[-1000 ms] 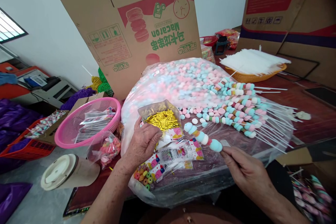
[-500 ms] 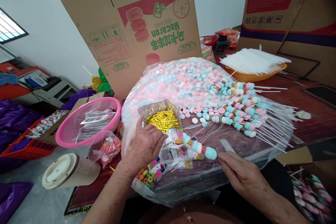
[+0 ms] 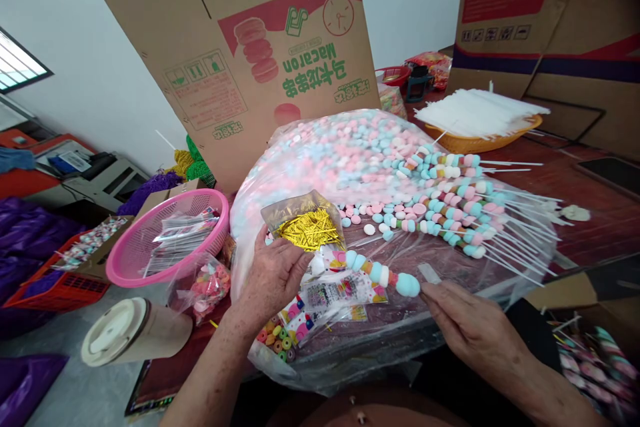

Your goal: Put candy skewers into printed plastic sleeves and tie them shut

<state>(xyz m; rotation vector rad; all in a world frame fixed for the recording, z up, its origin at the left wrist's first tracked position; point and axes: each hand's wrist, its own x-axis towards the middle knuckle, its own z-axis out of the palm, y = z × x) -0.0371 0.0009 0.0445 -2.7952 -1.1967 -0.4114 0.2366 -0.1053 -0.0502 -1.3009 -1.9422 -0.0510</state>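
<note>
My right hand (image 3: 470, 328) grips the stick end of a candy skewer (image 3: 380, 273) of blue, white and pink pieces. The skewer lies nearly level, its tip pointing left toward a printed clear wrapper bag (image 3: 330, 260). My left hand (image 3: 273, 277) pinches that wrapper at the top of a small stack of wrappers (image 3: 345, 290). A clear packet of gold twist ties (image 3: 307, 227) lies just above my left hand. Finished skewers (image 3: 450, 203) are piled to the right on a big plastic bag of pink and blue candies (image 3: 345, 153).
A pink basket (image 3: 150, 260) with wrappers stands at the left, a lidded paper cup (image 3: 135, 332) lies in front of it. A bag of ring candies (image 3: 205, 283) sits between. An orange tray of white sticks (image 3: 480, 123) is at the back right. Cardboard boxes (image 3: 260, 60) stand behind.
My right hand has swung the skewer down and left, so its tip now reaches the wrapper at my left hand. My left hand has shifted slightly onto the wrapper's edge.
</note>
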